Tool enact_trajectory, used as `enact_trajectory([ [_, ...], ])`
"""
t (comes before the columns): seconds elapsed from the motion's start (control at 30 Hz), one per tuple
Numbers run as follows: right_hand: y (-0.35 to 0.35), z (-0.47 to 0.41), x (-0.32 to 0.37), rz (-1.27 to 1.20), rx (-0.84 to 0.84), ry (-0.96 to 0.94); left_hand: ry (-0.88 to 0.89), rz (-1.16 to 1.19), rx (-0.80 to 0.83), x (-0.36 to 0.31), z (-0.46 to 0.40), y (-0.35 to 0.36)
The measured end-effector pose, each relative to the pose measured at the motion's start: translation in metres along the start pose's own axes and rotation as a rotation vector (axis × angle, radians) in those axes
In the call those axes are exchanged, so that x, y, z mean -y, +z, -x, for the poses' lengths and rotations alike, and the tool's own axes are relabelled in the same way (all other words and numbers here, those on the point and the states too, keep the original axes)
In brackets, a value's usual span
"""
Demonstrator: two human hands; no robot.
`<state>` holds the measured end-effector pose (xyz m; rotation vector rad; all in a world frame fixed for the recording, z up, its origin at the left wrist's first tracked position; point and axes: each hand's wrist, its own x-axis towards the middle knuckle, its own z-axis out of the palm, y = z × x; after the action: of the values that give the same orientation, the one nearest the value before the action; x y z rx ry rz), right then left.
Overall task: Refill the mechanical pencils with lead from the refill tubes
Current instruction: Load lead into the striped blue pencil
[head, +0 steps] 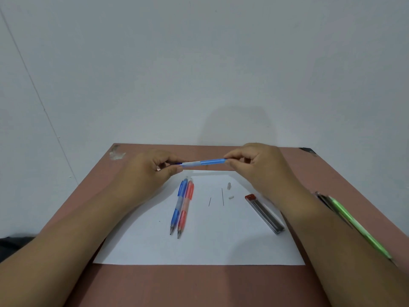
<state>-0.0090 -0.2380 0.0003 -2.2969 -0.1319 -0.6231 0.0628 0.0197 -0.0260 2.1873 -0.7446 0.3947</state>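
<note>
A blue mechanical pencil (202,162) is held level above the far edge of the white paper (199,244). My left hand (152,168) grips its left end and my right hand (254,165) pinches its right end. On the paper lie a blue pencil (177,207) and a red pencil (185,209) side by side, tips toward me. Two loose leads (222,196) lie in the middle, with a small clear cap (229,185) and a white eraser piece (230,197) beside them. The lead refill tube (264,213) with a red cap lies at the right.
The brown table (199,284) stands against a white wall. A green pencil (358,227) and dark pencils (325,200) lie at the table's right edge, partly behind my right forearm. White smears (116,154) mark the far left corner.
</note>
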Motion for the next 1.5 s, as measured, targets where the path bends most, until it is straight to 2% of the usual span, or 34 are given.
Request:
enact_trajectory([
  [0.1,0.000,-0.001,-0.005,-0.014,0.032,0.103,-0.018,-0.039,-0.021,0.002,-0.007,0.008],
  [0.2,0.003,-0.003,-0.007,-0.003,0.058,0.196,-0.044,-0.085,0.031,0.007,-0.014,0.016],
  [0.47,0.012,-0.006,-0.005,0.076,0.102,0.300,-0.136,-0.140,0.103,0.011,-0.015,0.021],
  [0.63,0.013,-0.005,-0.008,0.134,0.183,0.326,-0.148,-0.150,0.125,0.013,-0.016,0.022],
  [0.73,0.008,-0.004,-0.010,0.076,0.172,0.342,-0.159,-0.140,0.101,0.012,-0.015,0.020],
  [0.83,-0.008,-0.006,-0.007,0.135,0.162,0.309,-0.169,-0.113,0.098,0.011,-0.013,0.015],
  [1.23,-0.060,0.006,0.031,0.560,0.528,0.291,-0.102,-0.105,0.063,-0.010,-0.004,0.007],
  [1.5,-0.047,0.011,0.027,0.506,0.585,0.317,-0.014,-0.091,0.056,-0.014,0.002,0.006],
])
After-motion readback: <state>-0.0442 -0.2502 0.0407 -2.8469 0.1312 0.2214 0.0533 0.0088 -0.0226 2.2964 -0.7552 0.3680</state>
